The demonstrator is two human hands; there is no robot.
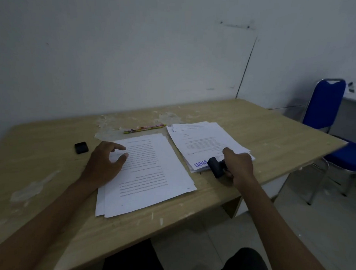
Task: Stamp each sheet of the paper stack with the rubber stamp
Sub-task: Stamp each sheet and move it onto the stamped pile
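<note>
A stack of printed sheets (pixel 151 174) lies in front of me on the wooden table (pixel 274 134). My left hand (pixel 106 162) rests on the stack's left part with fingers spread. To the right is a second pile of sheets (pixel 203 141); its top sheet bears a blue "LUNAS" mark (pixel 200 163) at the near corner. My right hand (pixel 239 165) grips the black rubber stamp (pixel 216 166), tilted on its side just above that mark, at the pile's near edge.
A small black cap or ink pad (pixel 81 147) sits left of the stack. A colourful pencil (pixel 145 128) lies behind the papers. A blue chair (pixel 325 103) stands to the right of the table, near the wall.
</note>
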